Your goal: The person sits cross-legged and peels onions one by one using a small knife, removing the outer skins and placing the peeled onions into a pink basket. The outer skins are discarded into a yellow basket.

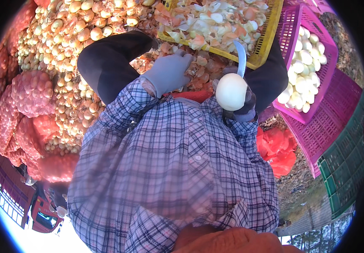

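Observation:
My left hand (168, 73), in a pale glove, is over loose onion skins (202, 68) between my legs. Its fingers are apart and nothing shows in them. My right hand (248, 102), gloved and partly hidden, holds a peeled white onion (231, 92) together with a knife. The curved knife blade (241, 58) sticks up behind the onion, and part of the handle shows below it. Just beyond my hands, a yellow plastic crate (257, 60) holds onion skins and pale peelings. Its near edge is close to the blade tip.
Unpeeled onions (74, 41) lie heaped at the left, beside filled red mesh sacks (33, 93). On the right, a pink crate (322, 85) contains peeled onions (305, 66). Purple crates (333, 104), a green crate (343, 177) and a red plastic bag (276, 148) are nearby.

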`<state>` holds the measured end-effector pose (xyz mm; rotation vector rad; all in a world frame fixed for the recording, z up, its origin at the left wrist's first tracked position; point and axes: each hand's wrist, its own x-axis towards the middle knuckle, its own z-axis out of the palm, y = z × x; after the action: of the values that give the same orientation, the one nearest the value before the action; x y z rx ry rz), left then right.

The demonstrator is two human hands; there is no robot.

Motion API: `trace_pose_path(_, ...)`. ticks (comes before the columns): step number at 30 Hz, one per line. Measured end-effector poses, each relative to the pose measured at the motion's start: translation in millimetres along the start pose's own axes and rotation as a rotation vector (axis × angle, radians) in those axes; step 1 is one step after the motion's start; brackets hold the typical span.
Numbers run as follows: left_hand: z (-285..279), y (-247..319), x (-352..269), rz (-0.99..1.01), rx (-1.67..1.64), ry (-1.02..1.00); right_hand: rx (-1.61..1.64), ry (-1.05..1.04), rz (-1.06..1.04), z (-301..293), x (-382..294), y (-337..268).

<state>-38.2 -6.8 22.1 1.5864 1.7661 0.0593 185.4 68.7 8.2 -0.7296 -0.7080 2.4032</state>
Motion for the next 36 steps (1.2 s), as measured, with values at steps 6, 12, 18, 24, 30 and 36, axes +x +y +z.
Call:
trace_pose_path(6,-6,3,-8,-0.062,-0.459,-0.034,-0.454,0.152,-0.161,14,2,-24)
trace_pose_path(12,-16,3,-9,-0.077,-0.463,-0.012,-0.041,0.391,-0.371,-5,19,-48)
trace_pose_path(18,-40,-49,0,-0.007,-0.139,-0.020,0.599,-0.170,-0.355,-136,29,-147)
trace_pose_path(24,-69,-162,28,-0.365,-0.042,-0.018,-0.313,0.601,-0.365,-19,70,-71)
trace_pose_path(30,-68,-227,106,-0.354,-0.082,0.183,-0.641,0.510,0.046,-29,89,-4)
trace_pose_path(36,-54,-210,214,-0.248,0.083,0.425,-0.514,0.614,0.176,-17,94,-14)
